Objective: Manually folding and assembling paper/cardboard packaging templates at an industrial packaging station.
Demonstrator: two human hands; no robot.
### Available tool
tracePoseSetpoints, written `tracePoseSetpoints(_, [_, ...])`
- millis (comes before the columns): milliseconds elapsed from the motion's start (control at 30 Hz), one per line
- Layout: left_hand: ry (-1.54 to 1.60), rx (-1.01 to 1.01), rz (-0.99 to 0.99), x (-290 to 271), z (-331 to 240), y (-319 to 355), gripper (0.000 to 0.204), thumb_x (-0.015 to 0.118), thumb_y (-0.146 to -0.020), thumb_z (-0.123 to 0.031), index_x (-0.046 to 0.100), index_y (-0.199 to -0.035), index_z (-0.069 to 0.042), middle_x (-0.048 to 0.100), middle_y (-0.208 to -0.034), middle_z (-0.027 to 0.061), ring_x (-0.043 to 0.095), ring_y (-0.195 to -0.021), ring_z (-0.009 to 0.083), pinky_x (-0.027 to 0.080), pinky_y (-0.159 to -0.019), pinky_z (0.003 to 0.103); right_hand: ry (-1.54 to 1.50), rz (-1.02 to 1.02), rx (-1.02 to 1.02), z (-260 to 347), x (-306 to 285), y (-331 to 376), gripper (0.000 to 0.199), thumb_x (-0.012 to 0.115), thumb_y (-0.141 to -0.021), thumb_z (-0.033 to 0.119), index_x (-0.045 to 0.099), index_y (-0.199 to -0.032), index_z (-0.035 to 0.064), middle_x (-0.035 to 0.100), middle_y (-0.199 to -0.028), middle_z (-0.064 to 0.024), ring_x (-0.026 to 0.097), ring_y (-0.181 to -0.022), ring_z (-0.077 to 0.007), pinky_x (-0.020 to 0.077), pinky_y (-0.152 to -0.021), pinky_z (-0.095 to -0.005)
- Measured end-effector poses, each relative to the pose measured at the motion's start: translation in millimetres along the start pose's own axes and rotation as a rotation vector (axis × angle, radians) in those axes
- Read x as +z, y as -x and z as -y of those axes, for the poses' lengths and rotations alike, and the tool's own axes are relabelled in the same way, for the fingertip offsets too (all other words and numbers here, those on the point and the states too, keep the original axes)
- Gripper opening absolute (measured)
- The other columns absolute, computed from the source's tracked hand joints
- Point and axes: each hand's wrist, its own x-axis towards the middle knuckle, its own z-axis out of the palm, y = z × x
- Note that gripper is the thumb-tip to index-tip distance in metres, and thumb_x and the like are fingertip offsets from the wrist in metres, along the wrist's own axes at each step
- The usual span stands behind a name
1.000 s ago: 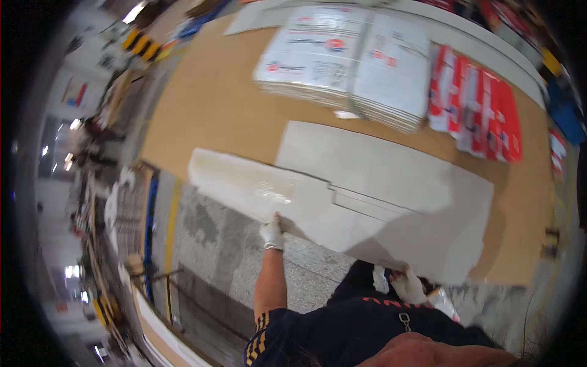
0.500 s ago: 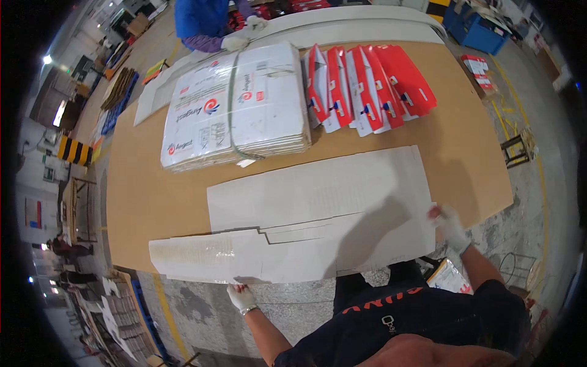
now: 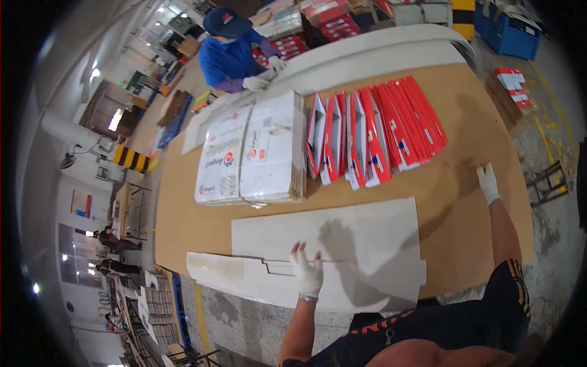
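My left hand (image 3: pixel 307 273), in a white glove that leaves the fingertips bare, hovers above a flat white cardboard sheet (image 3: pixel 269 231) at the table's near edge. Its fingers are spread and hold nothing. A stepped slit runs across the sheet, and clear tape shines on its left end. My right hand (image 3: pixel 487 185), gloved the same way, is raised over the right side of the brown table top (image 3: pixel 458 263), its fingers apart. Beyond the sheet, several red and white folded cartons (image 3: pixel 406 125) stand in a leaning row. Left of them lies a strapped bundle of white printed cardboard (image 3: pixel 269 156).
A person in blue (image 3: pixel 223 61) with gloved hands works at the far left of the table. White curved sheets (image 3: pixel 379 55) line the far edge. Blue bin (image 3: pixel 507 33) and stacked cartons (image 3: pixel 513 85) stand on the floor at right; a pallet of cardboard (image 3: pixel 162 312) is at lower left.
Both hands have left the sheet's edges: my left rose over its middle, my right reached forward and right. The row of red cartons shows more pieces at its right. The view has tilted up.
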Motion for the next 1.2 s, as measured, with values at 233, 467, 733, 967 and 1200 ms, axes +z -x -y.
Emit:
tracePoseSetpoints(233, [-0.066, 0.357, 0.119, 96, -159, -179, 0.066, 0.067, -0.081, -0.041, 0.047, -0.134, -0.009, 0.037, -0.14, 0.0233, 0.03, -0.131, 0.0422, 0.026, -0.106, 0.055, -0.134, 0.276, -0.102, 156, 95, -126, 0.085, 0.056, -0.084, 0.057, 0.032, -0.137, -0.0048, 0.041, -0.138, -0.0315, 0.039, -0.13, -0.0407, 0.0323, -0.106, -0.0414])
tracePoseSetpoints(467, [-0.23, 0.322, 0.324, 182, -209, -215, 0.083, 0.068, -0.069, -0.061, 0.049, -0.135, -0.013, 0.028, -0.147, 0.0254, 0.014, -0.141, 0.042, 0.006, -0.104, 0.072, -0.097, 0.34, -0.179, 242, 128, -119, 0.103, 0.052, -0.077, 0.072, 0.017, -0.15, 0.0086, 0.032, -0.144, -0.0286, 0.031, -0.133, -0.0462, 0.0274, -0.109, -0.0496])
tracePoseSetpoints(733, [-0.507, 0.496, 0.136, 169, -80, -228, 0.066, 0.061, -0.081, -0.037, 0.046, -0.136, -0.005, 0.03, -0.15, 0.0179, 0.016, -0.142, 0.0394, 0.006, -0.114, 0.058, 0.074, 0.541, -0.336, 345, 228, -15, 0.112, 0.057, -0.07, 0.076, 0.023, -0.146, 0.0, 0.029, -0.145, -0.0309, 0.03, -0.133, -0.0466, 0.0256, -0.109, -0.053])
tracePoseSetpoints(967, [-0.423, 0.485, 0.129, 128, -84, -212, 0.062, 0.066, -0.077, -0.028, 0.048, -0.133, -0.006, 0.034, -0.146, 0.0173, 0.021, -0.14, 0.0383, 0.013, -0.112, 0.06, -0.011, 0.631, -0.606, 351, 244, -1, 0.092, 0.049, -0.084, 0.065, 0.031, -0.138, -0.0073, 0.038, -0.137, -0.034, 0.038, -0.127, -0.0447, 0.0286, -0.109, -0.0455])
tracePoseSetpoints(1200, [-0.321, 0.33, 0.391, 102, -41, -42, 0.078, 0.068, -0.076, -0.037, 0.035, -0.143, -0.013, 0.022, -0.153, 0.0181, 0.019, -0.141, 0.0393, 0.017, -0.109, 0.062, 0.421, 0.313, -0.799, 181, 97, -5, 0.062, 0.061, -0.083, 0.026, 0.041, -0.136, 0.0024, 0.038, -0.143, -0.0164, 0.031, -0.135, -0.0329, 0.0263, -0.109, -0.0461])
